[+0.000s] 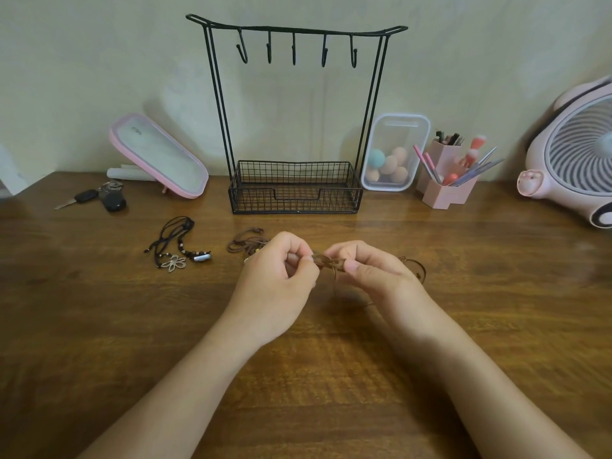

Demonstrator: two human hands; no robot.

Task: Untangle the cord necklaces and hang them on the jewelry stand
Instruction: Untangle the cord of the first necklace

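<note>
Hands meet over the middle of the table. Left hand has its fingers curled and pinches one end of a brown pendant between thumb and fingertips. Right hand pinches the other end in the same way. The pendant is held just above the tabletop, in front of the stand. Thin brown cord trails from it past the right hand onto the wood. A coil of brown cord lies just behind the left hand; whether it joins the held piece cannot be told. Black necklaces lie bunched to the left, apart from the hands, with a flower charm at their near end. All five hooks on the stand are bare, and its wire basket holds nothing. Along the wall stand a pink mirror, keys, a sponge box, a brush holder and a pink fan.
</note>
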